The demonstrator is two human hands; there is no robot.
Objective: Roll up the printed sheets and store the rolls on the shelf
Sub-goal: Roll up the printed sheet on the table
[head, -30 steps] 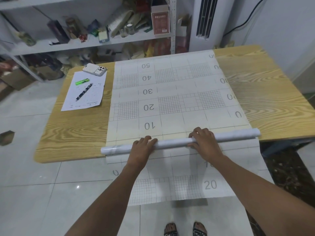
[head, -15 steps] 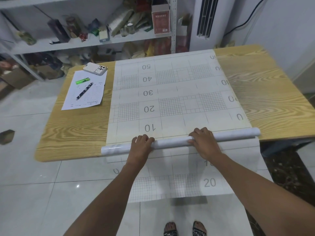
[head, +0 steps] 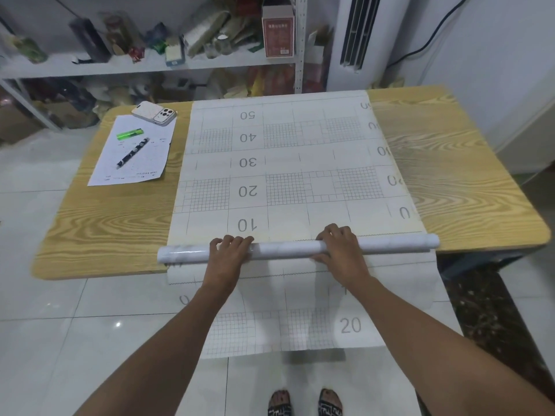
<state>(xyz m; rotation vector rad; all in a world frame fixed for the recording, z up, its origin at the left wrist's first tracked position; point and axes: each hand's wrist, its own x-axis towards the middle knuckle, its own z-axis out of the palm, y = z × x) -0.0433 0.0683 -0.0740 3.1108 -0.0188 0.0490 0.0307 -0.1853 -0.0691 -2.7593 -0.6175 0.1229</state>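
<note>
Wood-grain surface (head: 120, 223), far-left corner: one white paper form (head: 150, 163) carrying a green lighter (head: 129, 134) and a dark pen (head: 133, 152). A white phone (head: 154, 113), camera side up, overlaps its far edge. Behind: standing air conditioner (head: 354, 40); below: tiled floor (head: 45, 340).

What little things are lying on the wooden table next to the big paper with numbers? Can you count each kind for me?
White phone with camera lenses: 1
Bright green lighter: 1
Dark patterned pen: 1
Small white printed paper sheet: 1
Total: 4
</note>
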